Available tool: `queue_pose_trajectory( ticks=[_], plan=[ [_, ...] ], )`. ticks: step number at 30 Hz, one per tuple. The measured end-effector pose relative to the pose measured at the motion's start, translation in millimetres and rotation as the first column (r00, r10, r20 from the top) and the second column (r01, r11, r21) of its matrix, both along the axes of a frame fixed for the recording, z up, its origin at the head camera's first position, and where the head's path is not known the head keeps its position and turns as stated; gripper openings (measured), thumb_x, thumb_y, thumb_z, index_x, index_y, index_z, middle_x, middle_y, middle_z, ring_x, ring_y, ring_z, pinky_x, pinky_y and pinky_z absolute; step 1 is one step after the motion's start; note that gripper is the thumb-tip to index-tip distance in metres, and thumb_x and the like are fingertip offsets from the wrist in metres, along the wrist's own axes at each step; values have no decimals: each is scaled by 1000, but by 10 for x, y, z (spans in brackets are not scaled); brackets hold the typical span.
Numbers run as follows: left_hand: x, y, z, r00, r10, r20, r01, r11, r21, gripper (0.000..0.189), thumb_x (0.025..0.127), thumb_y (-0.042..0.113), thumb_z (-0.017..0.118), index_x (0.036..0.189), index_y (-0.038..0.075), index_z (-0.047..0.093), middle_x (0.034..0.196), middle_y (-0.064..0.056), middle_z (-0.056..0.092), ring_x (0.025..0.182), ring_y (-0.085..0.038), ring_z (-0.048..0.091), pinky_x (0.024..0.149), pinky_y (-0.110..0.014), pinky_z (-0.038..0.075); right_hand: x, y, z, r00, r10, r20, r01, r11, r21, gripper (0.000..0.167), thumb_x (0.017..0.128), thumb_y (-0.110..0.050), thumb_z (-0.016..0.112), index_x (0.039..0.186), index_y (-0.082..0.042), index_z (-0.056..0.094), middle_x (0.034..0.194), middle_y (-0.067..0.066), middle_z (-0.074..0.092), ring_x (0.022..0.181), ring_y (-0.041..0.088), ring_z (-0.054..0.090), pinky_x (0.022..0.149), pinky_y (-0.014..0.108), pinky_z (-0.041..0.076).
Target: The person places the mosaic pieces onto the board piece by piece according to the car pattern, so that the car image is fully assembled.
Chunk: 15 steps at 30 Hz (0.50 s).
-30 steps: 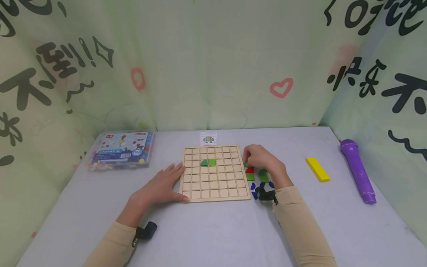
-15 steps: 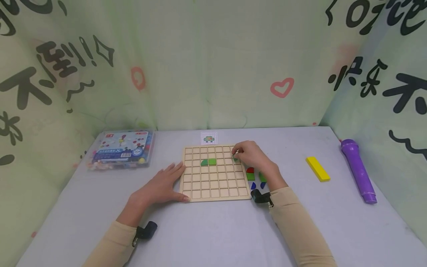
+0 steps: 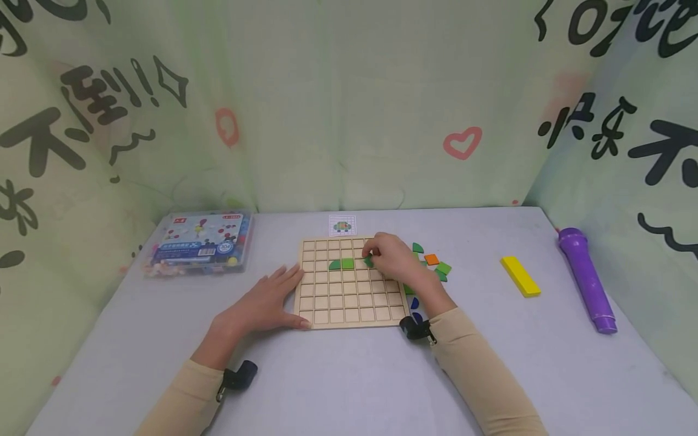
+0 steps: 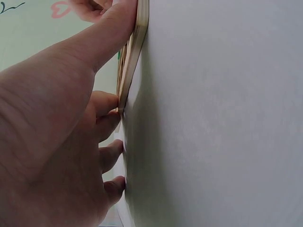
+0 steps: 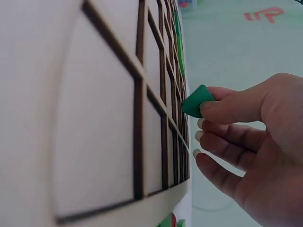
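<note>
My right hand [image 3: 395, 260] is over the right part of the gridded wooden board [image 3: 349, 303]. Between thumb and index finger it pinches a dark green quarter-circle tile [image 5: 198, 102], whose edge is right at the grid in the right wrist view. Two tiles lie side by side in the grid: a dark green quarter-circle [image 3: 335, 265] and a lighter green square [image 3: 347, 263]. At the board's left side my left hand [image 3: 262, 306] rests with fingers extended, its thumb on the near left corner. The left wrist view shows its fingertips along the board's edge.
Loose tiles lie right of the board, among them an orange one [image 3: 431, 259], a green square [image 3: 444, 268] and blue ones [image 3: 415, 303]. A pattern card [image 3: 342, 226], a clear plastic box [image 3: 199, 245], a yellow block [image 3: 520, 277] and a purple rod [image 3: 586, 281] stand around.
My right hand has moved left from the loose tiles onto the board, carrying the green quarter-circle tile. Several loose tiles it covered now show. The left hand has stayed put.
</note>
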<state>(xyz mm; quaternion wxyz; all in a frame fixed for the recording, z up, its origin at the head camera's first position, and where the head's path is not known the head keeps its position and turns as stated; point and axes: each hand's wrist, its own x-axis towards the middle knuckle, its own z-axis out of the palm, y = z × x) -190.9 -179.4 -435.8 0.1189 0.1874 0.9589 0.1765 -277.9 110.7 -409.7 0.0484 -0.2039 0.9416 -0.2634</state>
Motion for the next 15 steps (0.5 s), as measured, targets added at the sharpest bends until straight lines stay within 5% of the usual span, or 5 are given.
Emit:
queue_pose_trajectory(
  ticks=[9, 15],
  plan=[
    [-4, -3, 3, 1000, 6, 3, -6, 1000, 1, 118, 71, 71, 75, 159, 12, 23, 167, -5, 20, 155, -37, 16, 123, -61, 18, 14, -118, -47, 1000, 9, -13, -9, 1000, -10, 24, 92, 1, 60, 112, -9, 70, 94, 5, 64, 84, 21, 54, 77, 34, 49],
    [-4, -6, 0, 1000, 10, 14, -10, 1000, -2, 119, 70, 73, 74, 160, 15, 20, 168, -2, 17, 156, -34, 13, 124, -59, 16, 4, -177, -80, 999, 3, -41, -5, 999, -40, 16, 91, 3, 61, 102, -6, 69, 90, 7, 67, 82, 20, 57, 75, 33, 51]
  ],
)
